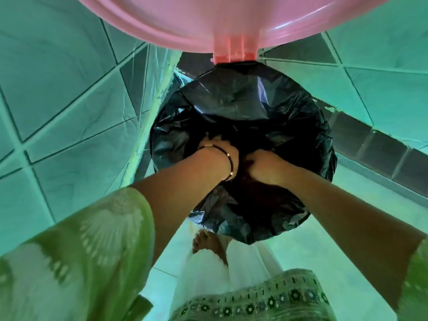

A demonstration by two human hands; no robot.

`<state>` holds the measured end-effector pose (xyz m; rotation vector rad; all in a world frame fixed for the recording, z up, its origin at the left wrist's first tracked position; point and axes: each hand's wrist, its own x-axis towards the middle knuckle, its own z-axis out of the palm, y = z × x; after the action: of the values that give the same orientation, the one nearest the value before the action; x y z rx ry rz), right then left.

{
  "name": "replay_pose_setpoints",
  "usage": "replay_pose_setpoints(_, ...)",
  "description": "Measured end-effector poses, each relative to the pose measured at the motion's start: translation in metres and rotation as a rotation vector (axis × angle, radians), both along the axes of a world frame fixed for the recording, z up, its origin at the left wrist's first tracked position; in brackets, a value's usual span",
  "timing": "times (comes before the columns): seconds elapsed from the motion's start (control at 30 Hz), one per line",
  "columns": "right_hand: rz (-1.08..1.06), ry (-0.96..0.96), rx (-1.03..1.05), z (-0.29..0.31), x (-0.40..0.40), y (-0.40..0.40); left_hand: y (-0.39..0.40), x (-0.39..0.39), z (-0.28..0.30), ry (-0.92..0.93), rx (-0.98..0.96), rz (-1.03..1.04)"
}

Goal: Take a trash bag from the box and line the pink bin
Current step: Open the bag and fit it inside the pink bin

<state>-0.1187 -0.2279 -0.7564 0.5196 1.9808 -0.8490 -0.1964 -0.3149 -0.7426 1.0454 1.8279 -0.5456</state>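
Observation:
A black trash bag point(243, 107) is spread over the mouth of the pink bin and folds down around its rim, hiding the bin's body. The bin's pink lid point(208, 19) stands open at the top of the view, joined by its hinge point(235, 52). Both hands reach down inside the bag. My left hand point(222, 150), with a dark bracelet on the wrist, presses into the plastic, its fingers buried in the folds. My right hand point(261, 167) sits just beside it, fingers curled into the bag. The box of bags is out of view.
The bin stands in a corner of green tiled walls point(69, 100) with a dark tile band point(382, 154) on the right. A bare foot point(206, 242) rests on the pale floor right below the bin, next to a white skirt and green patterned sleeves.

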Motion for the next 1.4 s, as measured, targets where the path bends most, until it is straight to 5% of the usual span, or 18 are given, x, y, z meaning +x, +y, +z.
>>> replay_pose_setpoints(0.1,-0.533,-0.020,-0.164,0.010,-0.029,0.010,-0.019,0.015,0.001,-0.012,-0.116,-0.124)
replay_pose_setpoints(0.27,-0.649,0.062,-0.054,0.016,-0.059,0.027,-0.036,0.021,0.006,0.005,-0.247,-0.204)
replay_pose_setpoints(0.5,0.152,0.053,0.095,0.019,-0.028,0.011,-0.004,-0.004,0.026,-0.030,0.089,0.111)
replay_pose_setpoints(0.63,0.637,-0.161,0.145,0.020,0.010,-0.005,0.008,-0.025,0.017,0.007,0.112,0.116)
replay_pose_setpoints(0.8,0.336,0.024,0.048,0.049,-0.010,0.008,0.003,-0.011,0.018,0.019,0.139,0.116)
replay_pose_setpoints(0.93,-0.505,0.157,-0.221,0.063,-0.037,0.036,-0.022,0.006,0.027,-0.006,0.037,0.005)
replay_pose_setpoints(1.0,-0.752,0.122,-0.330,0.066,-0.042,0.041,-0.034,0.001,0.034,0.005,0.013,0.039)
replay_pose_setpoints(1.07,-0.699,0.022,-0.346,0.072,-0.040,0.039,-0.043,-0.002,0.041,-0.052,0.157,0.151)
replay_pose_setpoints(1.13,-0.537,0.069,-0.249,0.083,-0.030,0.035,-0.051,0.001,0.054,-0.082,0.532,0.369)
replay_pose_setpoints(1.23,-0.382,0.624,0.212,0.106,-0.004,0.028,-0.065,-0.004,0.068,0.224,1.018,0.654)
replay_pose_setpoints(1.3,-0.380,0.798,0.459,0.106,0.008,0.032,-0.072,-0.011,0.064,0.431,1.001,0.743)
replay_pose_setpoints(1.4,-0.439,0.688,0.444,0.087,0.012,0.043,-0.076,-0.015,0.049,0.345,0.893,0.991)
